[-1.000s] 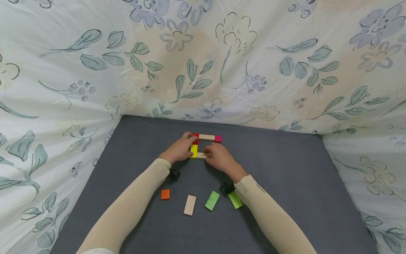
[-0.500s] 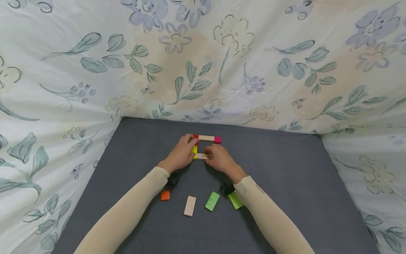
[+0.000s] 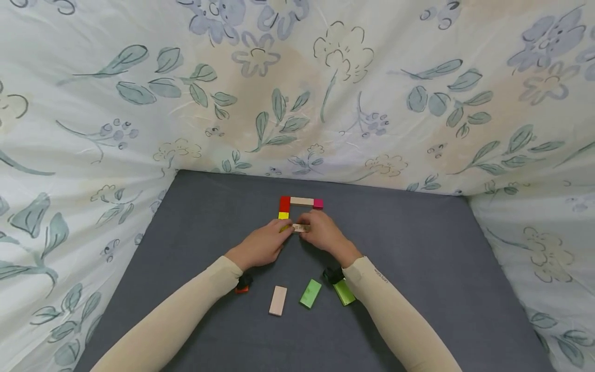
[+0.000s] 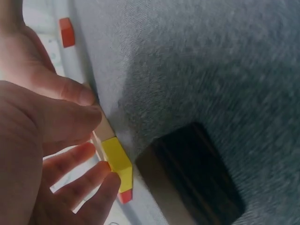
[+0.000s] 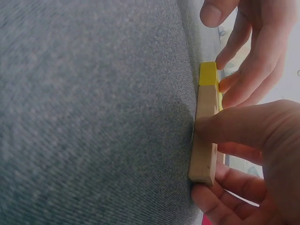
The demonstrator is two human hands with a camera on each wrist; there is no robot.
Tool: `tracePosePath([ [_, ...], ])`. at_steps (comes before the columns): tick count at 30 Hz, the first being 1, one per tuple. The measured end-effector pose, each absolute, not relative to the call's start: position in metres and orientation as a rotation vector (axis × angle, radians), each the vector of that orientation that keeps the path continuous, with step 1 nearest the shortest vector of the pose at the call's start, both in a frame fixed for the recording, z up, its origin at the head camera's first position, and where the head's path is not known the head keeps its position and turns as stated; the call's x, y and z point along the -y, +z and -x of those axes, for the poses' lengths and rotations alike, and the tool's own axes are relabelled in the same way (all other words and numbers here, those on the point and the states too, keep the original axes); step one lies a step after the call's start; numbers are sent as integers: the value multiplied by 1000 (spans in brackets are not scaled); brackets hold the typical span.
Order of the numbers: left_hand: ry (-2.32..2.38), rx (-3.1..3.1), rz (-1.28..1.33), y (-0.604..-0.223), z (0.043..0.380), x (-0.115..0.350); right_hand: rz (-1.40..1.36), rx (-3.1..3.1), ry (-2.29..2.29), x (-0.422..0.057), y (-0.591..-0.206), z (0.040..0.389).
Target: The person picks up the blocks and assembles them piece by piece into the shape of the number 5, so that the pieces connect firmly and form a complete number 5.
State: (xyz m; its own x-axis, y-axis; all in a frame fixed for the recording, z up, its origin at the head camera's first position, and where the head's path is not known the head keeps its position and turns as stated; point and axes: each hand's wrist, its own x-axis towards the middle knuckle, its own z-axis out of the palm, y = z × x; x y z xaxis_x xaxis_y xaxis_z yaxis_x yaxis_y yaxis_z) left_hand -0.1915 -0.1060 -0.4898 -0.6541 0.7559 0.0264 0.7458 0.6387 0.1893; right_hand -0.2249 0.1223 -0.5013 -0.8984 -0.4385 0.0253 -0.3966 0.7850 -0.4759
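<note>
A U-shaped row of blocks lies on the table: a pink block, a wooden block, a red block, a yellow block and a printed wooden block. My right hand pinches the printed block, thumb on the near side and fingers behind and at its end. Its other end meets the yellow block. Close by, my left hand reaches over the yellow block's near end; its fingertips touch the far side, and the thumb stands apart in the right wrist view.
Nearer the body lie a pale wooden block, a green block and a lime-green block partly under the right wrist. An orange block is partly hidden by the left wrist camera. Floral cloth hangs around the dark table.
My left hand has drawn back toward me from the red and yellow blocks to the yellow block's near end, uncovering the red one. The right hand stays on the printed wooden block.
</note>
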Motion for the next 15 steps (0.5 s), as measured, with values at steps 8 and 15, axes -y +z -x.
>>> tracePosePath([
  [8, 126, -2793, -1327, -484, 191, 100, 685, -2869, -769, -125, -505, 225],
  [15, 82, -2802, -1274, -484, 195, 95, 727, -2798, -919, -143, -504, 222],
])
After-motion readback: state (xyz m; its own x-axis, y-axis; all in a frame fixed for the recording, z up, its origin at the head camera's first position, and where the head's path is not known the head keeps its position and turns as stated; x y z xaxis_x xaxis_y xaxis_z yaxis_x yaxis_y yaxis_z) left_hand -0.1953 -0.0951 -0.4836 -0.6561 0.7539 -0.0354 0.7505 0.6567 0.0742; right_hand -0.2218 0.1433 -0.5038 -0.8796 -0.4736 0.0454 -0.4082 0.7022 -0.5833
